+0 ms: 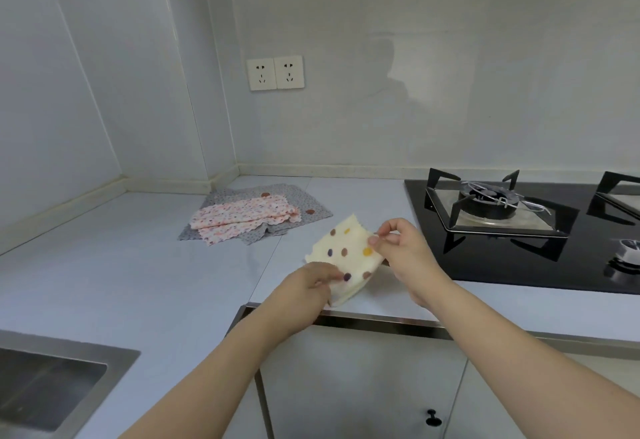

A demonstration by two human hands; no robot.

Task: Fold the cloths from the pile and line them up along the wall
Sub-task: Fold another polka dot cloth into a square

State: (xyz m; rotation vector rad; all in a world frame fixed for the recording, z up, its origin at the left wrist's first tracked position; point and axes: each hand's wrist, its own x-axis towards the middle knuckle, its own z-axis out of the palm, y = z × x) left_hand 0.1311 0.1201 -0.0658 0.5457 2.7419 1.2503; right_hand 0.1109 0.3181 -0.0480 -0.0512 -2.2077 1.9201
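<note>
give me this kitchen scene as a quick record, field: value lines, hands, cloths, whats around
left hand: left hand pinches the near corner of the cream dotted cloth
right hand: right hand pinches the cloth's far right edge
cloth in hand: cream with coloured dots, partly folded, at the front edge of the countertop
pile: pink floral cloth lying on a grey patterned cloth, near the corner
along wall: no folded cloth lined up yet
right of cloths: black gas hob
lower left: sink
wall: double socket
</note>
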